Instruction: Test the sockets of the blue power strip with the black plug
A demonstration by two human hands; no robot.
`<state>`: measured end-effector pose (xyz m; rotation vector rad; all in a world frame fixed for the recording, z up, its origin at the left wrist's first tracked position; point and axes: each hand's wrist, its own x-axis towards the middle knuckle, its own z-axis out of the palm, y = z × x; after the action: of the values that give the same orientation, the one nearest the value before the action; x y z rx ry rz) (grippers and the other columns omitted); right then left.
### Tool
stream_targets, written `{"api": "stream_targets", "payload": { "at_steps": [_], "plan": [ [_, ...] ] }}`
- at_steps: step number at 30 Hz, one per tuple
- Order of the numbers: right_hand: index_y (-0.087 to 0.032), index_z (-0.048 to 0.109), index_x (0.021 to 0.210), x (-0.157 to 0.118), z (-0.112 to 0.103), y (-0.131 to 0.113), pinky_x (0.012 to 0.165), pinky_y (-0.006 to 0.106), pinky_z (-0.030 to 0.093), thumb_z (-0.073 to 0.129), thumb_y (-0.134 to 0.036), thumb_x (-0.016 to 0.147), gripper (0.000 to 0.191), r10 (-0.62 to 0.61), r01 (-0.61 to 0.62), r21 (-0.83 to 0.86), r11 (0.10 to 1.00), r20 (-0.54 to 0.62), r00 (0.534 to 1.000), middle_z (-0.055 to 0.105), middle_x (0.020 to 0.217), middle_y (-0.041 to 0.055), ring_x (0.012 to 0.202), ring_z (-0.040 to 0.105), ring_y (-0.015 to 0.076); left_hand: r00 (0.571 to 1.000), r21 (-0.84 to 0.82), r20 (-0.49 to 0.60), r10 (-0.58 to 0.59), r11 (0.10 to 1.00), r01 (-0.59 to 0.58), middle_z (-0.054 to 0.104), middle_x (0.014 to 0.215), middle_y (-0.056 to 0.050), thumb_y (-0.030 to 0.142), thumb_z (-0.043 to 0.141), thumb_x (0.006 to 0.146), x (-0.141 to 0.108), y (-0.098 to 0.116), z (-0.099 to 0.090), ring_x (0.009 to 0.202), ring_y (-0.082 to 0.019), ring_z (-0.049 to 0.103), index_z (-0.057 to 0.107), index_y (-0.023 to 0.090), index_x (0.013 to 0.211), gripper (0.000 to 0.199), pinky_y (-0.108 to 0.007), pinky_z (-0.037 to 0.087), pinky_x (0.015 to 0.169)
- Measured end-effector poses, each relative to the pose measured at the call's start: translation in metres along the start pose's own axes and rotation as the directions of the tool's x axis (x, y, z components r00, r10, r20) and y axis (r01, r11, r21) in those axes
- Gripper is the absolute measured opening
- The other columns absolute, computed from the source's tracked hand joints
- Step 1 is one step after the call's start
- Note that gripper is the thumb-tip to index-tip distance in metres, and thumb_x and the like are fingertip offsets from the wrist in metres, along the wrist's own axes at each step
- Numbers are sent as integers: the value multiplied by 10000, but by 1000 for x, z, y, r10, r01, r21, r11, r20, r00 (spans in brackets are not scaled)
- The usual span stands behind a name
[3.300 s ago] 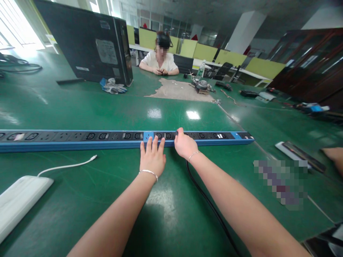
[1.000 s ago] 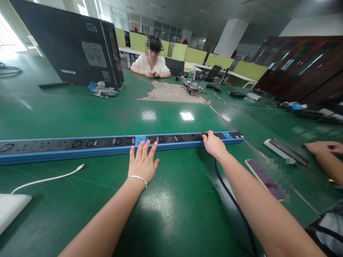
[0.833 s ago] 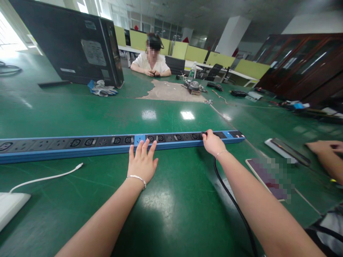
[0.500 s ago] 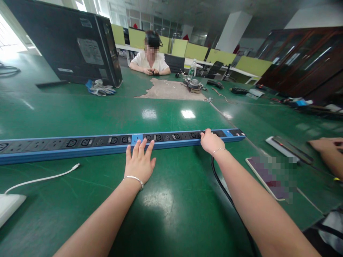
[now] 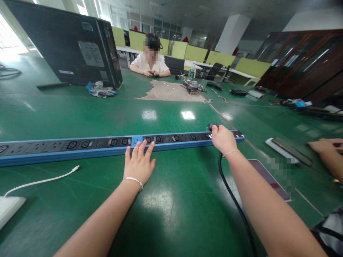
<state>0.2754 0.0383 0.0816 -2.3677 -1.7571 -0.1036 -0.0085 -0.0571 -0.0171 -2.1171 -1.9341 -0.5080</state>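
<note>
- The blue multi-socket power strip (image 5: 112, 144) lies across the green table (image 5: 88, 116), in front of the person, its length running between 9 and 3 o'clock.
- The left hand (image 5: 139, 164) is flat, with its fingers well spread and grasping nothing; the fingertips lie upon the near edge of the strip, close to its blue socket.
- The right hand (image 5: 224, 140) has its fingers closed around a black plug (image 5: 210, 127), whose head shows past the strip's far edge. Whether the plug touches the strip, I cannot tell.
- From the right hand, the black cord (image 5: 234, 198) hangs and runs toward 5 o'clock.
- At 4 o'clock of this hand lies a tablet (image 5: 265, 176), partly blurred.
- At 9 o'clock of the left hand is a white cable (image 5: 43, 180); at 11 o'clock, gloves (image 5: 101, 89) lie beside a black computer tower (image 5: 75, 46).
</note>
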Motion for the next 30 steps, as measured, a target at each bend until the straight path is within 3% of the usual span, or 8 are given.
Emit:
{"api": "stream_targets", "payload": {
  "at_steps": [2,5,9,12,16,19,25,30],
  "plan": [
    [-106,619,1025,4,-12,9,786,319,427,235,-405,942,493,-8,9,15,1000,-49,999,667,1003,206,969,614,286,1000,-7,0,2,1000,-2,395,1454,-94,354,457,856,0,0,-1,1347,-278,311,348,270,1415,576,-523,137,1110],
    [-118,642,979,10,-20,25,771,305,428,274,-406,931,470,-2,3,38,999,-23,1000,674,991,188,951,616,273,1000,-4,3,-4,1000,4,401,1449,-102,344,460,856,0,1,-2,1345,-284,315,358,262,1412,571,-525,145,1108],
    [-109,632,1003,18,-11,45,694,291,448,306,-386,925,435,67,-75,168,983,48,997,682,906,154,769,643,225,1000,-10,0,3,1000,-3,408,1444,-104,337,469,850,0,0,-2,1338,-284,328,364,258,1409,574,-524,150,1106],
    [-126,533,1180,25,-4,58,588,281,450,331,-378,921,414,164,-171,282,944,49,985,675,893,113,565,606,173,1000,-13,-5,8,1000,-8,407,1445,-100,345,473,849,0,-1,0,1339,-279,327,354,269,1413,581,-523,153,1104],
    [-107,526,1175,35,1,73,569,290,438,345,-407,912,438,221,-230,215,949,65,973,671,779,101,483,574,170,1000,-5,-15,9,1000,-9,416,1439,-95,349,471,852,0,-2,1,1338,-276,327,359,274,1409,573,-522,153,1104],
    [-106,542,1138,42,7,83,603,294,439,364,-416,901,429,188,-195,151,969,57,981,671,787,107,549,602,188,1000,-3,-21,9,1000,-9,420,1435,-98,349,471,853,0,-2,2,1333,-279,333,362,270,1409,572,-522,154,1103],
    [-137,540,1122,50,20,91,749,307,435,384,-421,893,397,98,-101,78,992,38,994,665,991,151,878,629,236,1000,-6,-26,6,1000,-6,417,1437,-93,350,465,855,0,-2,3,1338,-274,325,358,273,1411,571,-515,142,1109],
    [-137,525,1132,53,21,88,776,324,430,368,-409,904,388,69,-69,2,998,83,994,655,1024,167,943,619,259,1000,-17,-26,-3,1000,2,421,1434,-92,340,465,853,0,-1,2,1339,-274,325,365,279,1407,565,-514,146,1108]
  ]
}}
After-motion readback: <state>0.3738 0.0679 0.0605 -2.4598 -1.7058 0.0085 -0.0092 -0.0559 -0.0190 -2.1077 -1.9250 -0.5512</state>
